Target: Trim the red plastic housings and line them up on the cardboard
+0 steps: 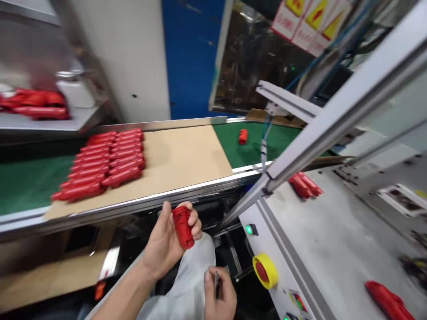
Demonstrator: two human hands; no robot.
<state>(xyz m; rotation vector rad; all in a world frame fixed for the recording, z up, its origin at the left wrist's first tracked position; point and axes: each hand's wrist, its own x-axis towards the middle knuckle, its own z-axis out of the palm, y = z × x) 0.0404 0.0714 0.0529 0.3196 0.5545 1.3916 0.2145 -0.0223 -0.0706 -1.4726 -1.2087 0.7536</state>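
My left hand (167,242) holds a short red plastic cylinder-shaped part (183,229), its fingers wrapped round the right side. The part stands nearly upright, with dark gaps or slots on its upper face. Lower down, over my grey-clad leg, my right hand (222,295) is closed on a small thin dark metallic piece (216,283); its kind cannot be made out. The two hands are apart. Beyond them, two rows of longer red plastic parts (125,160) lie on a brown cardboard sheet (180,153).
A green conveyor belt (220,133) carries the cardboard and one small red part (243,136). At right, a metal frame post (313,124) rises beside a machine table (320,231) with red parts (305,184) and a yellow-ringed red button (264,271). More red parts (40,104) lie on a left shelf.
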